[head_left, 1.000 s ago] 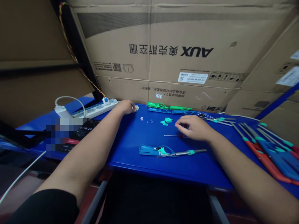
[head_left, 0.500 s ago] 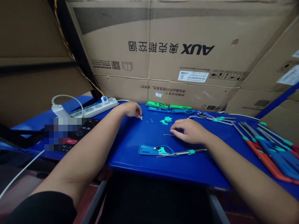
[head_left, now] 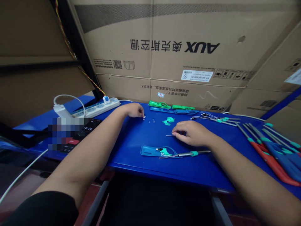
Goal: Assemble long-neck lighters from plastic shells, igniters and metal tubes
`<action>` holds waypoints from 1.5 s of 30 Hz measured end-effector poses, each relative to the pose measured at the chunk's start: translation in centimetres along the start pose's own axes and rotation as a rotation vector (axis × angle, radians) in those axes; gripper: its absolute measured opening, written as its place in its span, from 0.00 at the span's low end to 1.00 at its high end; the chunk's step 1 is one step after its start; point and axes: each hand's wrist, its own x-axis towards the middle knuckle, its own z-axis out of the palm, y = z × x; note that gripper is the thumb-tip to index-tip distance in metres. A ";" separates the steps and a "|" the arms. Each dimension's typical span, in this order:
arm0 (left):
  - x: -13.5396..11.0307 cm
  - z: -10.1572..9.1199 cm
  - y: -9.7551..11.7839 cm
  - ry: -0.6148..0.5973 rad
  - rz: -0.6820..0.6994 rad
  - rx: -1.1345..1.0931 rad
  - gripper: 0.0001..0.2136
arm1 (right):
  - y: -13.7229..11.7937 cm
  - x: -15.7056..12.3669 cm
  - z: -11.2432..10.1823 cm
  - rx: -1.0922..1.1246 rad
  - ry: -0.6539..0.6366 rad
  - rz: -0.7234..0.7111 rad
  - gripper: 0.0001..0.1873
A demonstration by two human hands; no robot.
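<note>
My left hand point(head_left: 134, 110) rests far out on the blue table point(head_left: 145, 163), fingers curled in a pinch beside tiny white and metal parts point(head_left: 144, 117). What it pinches is too small to make out. My right hand point(head_left: 191, 133) lies closed on a thin metal screwdriver point(head_left: 169, 135) whose shaft sticks out to the left. In front of both hands lies a blue plastic shell with a teal insert and a metal rod point(head_left: 169, 152). Small teal pieces point(head_left: 168, 121) sit between the hands.
Green and blue shells point(head_left: 171, 108) line the table's back edge. Red and blue long-rod tools point(head_left: 272, 147) are piled at the right. A white power strip point(head_left: 94, 108) and a dark timer point(head_left: 77, 135) are at the left. Large cardboard boxes point(head_left: 164, 53) stand close behind.
My left hand moved right from the back edge to the small parts and pinched there. My right hand slid slightly left along the screwdriver, covering more of it.
</note>
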 end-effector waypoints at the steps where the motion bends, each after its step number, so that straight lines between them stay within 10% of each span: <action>1: 0.0 0.0 0.1 -0.003 -0.008 -0.002 0.14 | 0.0 0.0 0.0 0.000 -0.003 -0.002 0.13; 14: -0.2 -0.3 0.5 0.061 0.028 -0.231 0.15 | 0.0 0.1 0.1 0.014 0.128 0.024 0.11; 21: -2.0 0.1 7.2 0.060 0.257 -0.604 0.15 | -1.5 0.6 0.6 0.053 0.550 0.052 0.08; 32: -3.8 1.0 12.1 0.175 0.335 -0.954 0.08 | -2.4 0.4 0.5 -0.142 0.652 0.115 0.10; 38: -3.5 -0.8 8.6 0.228 0.401 -0.511 0.14 | -2.1 0.6 0.5 0.021 0.576 0.113 0.07; 41: -3.2 -2.2 3.7 0.322 0.016 -0.134 0.15 | -1.0 0.6 0.3 0.081 0.490 0.171 0.06; 45: -3.1 -2.9 -1.6 0.234 -0.126 -0.044 0.13 | 0.5 0.5 0.4 0.054 0.340 0.241 0.08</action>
